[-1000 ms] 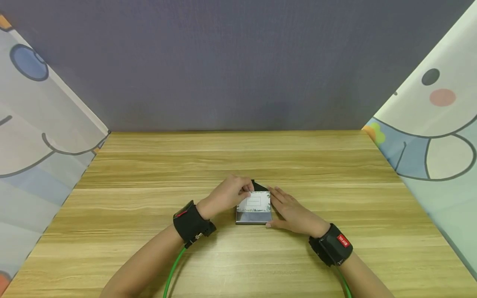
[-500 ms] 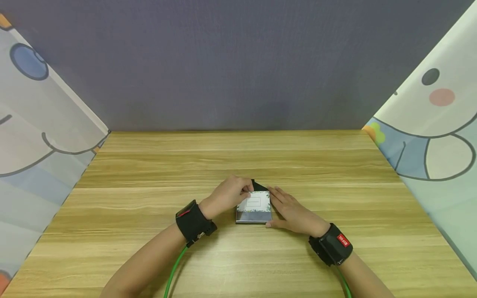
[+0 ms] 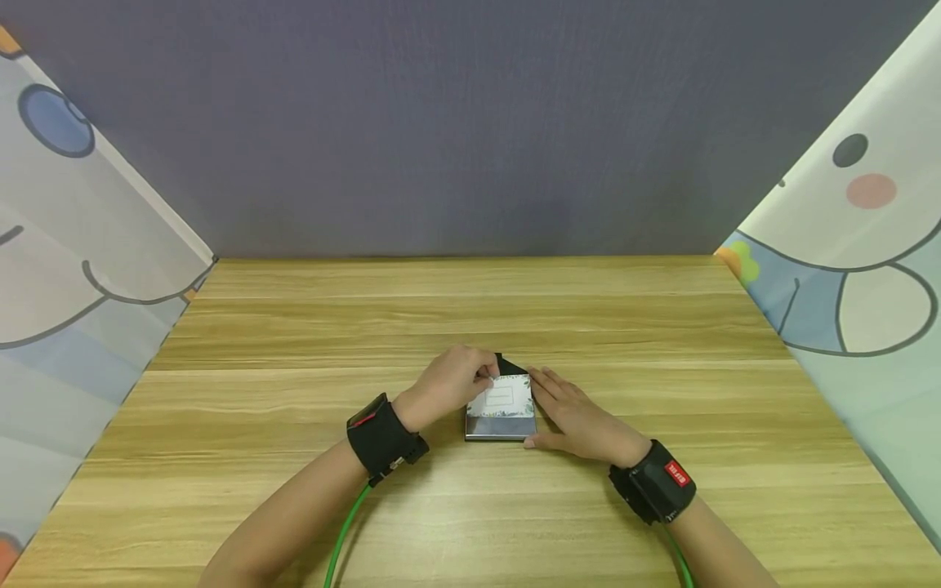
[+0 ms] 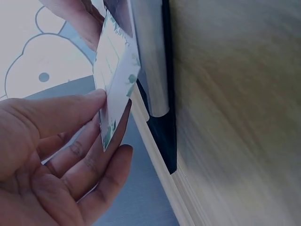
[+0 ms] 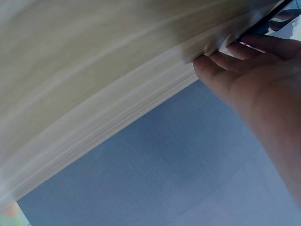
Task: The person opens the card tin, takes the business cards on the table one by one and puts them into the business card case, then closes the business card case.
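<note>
A white card (image 3: 507,402) with a leafy printed border lies over a flat silver-and-black card case (image 3: 501,428). My left hand (image 3: 454,384) pinches the card at its far left corner, between thumb and fingers. In the left wrist view the card (image 4: 123,70) stands tilted from the case's shiny face (image 4: 153,70), with the thumb on its printed side. A black flap (image 3: 510,367) sticks out at the case's far side. My right hand (image 3: 581,420) lies along the case's right side, its fingers straight and its thumb at the near right corner.
The case lies on a wood-grain table (image 3: 470,506) before a dark grey panel (image 3: 470,131). Cartoon-printed sheets (image 3: 853,204) flank both sides. Each wrist wears a black band, and a green cable (image 3: 345,531) runs from the left one.
My left wrist has shifted a little to the right, and the card has slid very slightly to the left. The right hand and the case stay in place.
</note>
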The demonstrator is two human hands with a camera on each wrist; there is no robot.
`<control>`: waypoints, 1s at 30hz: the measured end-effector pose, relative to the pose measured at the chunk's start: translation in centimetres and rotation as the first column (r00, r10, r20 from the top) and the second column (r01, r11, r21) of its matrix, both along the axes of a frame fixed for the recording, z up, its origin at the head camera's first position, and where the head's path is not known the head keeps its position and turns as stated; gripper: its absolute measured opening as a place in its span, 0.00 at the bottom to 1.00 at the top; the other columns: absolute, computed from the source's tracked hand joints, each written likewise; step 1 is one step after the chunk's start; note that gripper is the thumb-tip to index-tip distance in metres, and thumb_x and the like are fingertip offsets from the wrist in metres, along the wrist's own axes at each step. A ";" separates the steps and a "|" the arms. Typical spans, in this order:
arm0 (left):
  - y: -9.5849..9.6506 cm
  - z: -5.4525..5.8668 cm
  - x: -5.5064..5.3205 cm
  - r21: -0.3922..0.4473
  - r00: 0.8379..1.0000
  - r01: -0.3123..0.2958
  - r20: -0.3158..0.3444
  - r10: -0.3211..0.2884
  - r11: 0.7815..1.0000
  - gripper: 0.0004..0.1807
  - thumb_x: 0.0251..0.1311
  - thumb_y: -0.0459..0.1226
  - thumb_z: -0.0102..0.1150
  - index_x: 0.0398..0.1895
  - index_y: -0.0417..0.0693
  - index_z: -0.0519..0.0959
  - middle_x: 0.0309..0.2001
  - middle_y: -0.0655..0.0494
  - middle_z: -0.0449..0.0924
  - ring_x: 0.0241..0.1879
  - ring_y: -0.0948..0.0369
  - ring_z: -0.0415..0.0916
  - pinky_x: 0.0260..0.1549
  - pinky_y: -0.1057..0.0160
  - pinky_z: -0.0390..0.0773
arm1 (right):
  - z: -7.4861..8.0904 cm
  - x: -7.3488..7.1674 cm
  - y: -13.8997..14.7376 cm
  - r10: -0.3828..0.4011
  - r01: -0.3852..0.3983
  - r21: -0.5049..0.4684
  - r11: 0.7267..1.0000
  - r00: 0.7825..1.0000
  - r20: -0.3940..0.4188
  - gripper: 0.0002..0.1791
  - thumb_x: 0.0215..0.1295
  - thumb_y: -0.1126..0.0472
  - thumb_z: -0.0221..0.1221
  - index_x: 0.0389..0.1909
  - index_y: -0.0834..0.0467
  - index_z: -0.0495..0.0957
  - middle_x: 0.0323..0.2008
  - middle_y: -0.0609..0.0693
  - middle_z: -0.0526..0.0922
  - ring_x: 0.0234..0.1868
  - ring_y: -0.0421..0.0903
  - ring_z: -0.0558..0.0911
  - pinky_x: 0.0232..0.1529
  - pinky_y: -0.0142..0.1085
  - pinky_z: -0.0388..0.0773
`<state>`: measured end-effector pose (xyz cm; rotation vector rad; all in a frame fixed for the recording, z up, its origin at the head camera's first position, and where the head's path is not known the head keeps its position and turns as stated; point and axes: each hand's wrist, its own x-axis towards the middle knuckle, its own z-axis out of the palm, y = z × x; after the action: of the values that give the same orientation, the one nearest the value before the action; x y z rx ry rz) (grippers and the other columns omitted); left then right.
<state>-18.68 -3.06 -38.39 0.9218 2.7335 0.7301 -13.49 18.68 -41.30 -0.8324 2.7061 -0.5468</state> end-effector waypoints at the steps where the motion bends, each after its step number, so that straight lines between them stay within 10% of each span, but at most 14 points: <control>1: 0.0 0.0 0.0 -0.002 1.000 0.010 -0.009 -0.010 1.000 0.03 0.55 0.31 0.60 0.32 0.47 0.80 0.32 0.54 0.82 0.33 0.62 0.78 0.31 0.69 0.75 | 0.0 0.0 0.0 0.000 0.000 -0.002 1.000 1.000 0.000 0.47 0.58 0.42 0.57 0.68 0.68 0.50 0.71 0.61 0.46 0.70 0.60 0.46 0.66 0.54 0.50; 30: -0.5 -1.0 0.6 -0.109 0.984 0.169 0.080 -0.161 0.980 0.10 0.56 0.35 0.60 0.41 0.47 0.81 0.38 0.55 0.77 0.35 0.64 0.73 0.34 0.71 0.72 | -0.2 -0.1 0.1 0.018 -0.018 0.009 1.000 0.999 -0.029 0.47 0.58 0.42 0.57 0.67 0.68 0.52 0.71 0.60 0.47 0.70 0.60 0.47 0.66 0.53 0.51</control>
<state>-18.11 -3.55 -39.40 1.0602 2.5691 0.5575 -13.55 18.74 -41.54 -0.8680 2.7223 -0.5233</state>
